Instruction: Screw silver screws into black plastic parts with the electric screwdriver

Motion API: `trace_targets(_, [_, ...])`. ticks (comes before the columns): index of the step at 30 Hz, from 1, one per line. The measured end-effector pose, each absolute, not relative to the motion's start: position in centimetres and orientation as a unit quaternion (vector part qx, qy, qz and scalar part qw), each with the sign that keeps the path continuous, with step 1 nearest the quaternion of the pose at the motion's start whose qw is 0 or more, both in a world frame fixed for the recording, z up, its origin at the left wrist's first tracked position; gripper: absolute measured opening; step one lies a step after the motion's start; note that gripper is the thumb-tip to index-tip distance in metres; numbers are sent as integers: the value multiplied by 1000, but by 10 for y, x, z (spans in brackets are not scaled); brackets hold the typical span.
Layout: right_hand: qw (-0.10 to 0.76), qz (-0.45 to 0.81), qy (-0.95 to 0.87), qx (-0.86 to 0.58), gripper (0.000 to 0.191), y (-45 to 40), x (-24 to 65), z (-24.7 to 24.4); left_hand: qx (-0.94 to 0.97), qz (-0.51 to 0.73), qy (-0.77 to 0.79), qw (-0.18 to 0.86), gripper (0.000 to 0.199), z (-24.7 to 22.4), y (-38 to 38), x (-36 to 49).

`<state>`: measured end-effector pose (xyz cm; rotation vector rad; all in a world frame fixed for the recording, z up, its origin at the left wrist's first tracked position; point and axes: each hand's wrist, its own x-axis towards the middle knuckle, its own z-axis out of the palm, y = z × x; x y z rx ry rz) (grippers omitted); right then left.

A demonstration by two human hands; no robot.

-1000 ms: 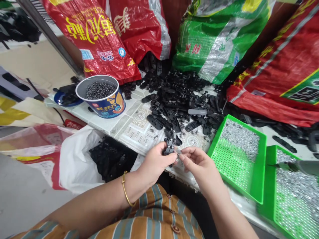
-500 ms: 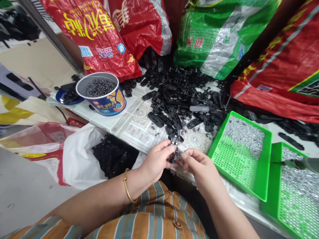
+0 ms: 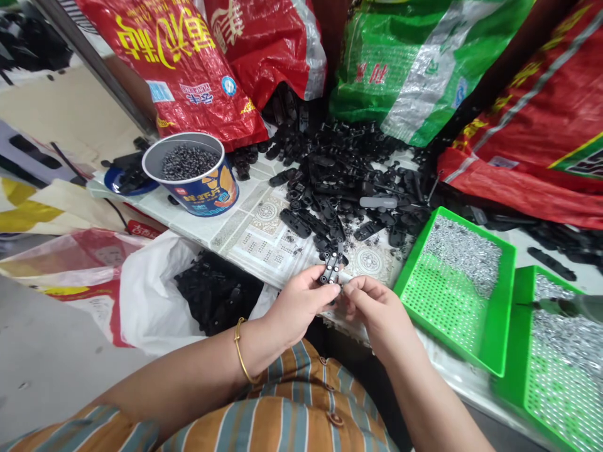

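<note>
My left hand (image 3: 301,304) is closed on a small black plastic part (image 3: 331,267) with several round silvery pins on it, held at the table's front edge. Its thumb lies across the near end of the part. Close beside it, at the near end of the part, my right hand (image 3: 372,307) pinches with thumb and forefinger; whatever is between those fingertips is too small or hidden to make out. Just beyond both hands lies a heap of loose black plastic parts (image 3: 348,176) on the patterned tabletop (image 3: 264,248).
Two green perforated trays (image 3: 455,292) (image 3: 516,333) with small silvery pieces stand at the right. A blue tub (image 3: 202,194) of small dark pieces stands at the left. Red (image 3: 188,81) and green sacks (image 3: 362,81) line the back. Below left, a white sack (image 3: 153,301) holds black parts.
The black part has shifted in my left hand, and my left thumb now covers its near end. My right hand stays pinched beside it. The view has tilted slightly.
</note>
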<state>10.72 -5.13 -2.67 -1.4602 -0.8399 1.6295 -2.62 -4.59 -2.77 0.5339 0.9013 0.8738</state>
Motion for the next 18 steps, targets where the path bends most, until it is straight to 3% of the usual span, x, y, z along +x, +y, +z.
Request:
trace_targets(8, [402,615,-365,-571,25,-57,107,-32,205,403,407,794,26,-30,-47,-24])
trace_targets(18, [403,591,-401,-573,23,-64,111,-38,192,382,413,804,14,-28,-48,-23])
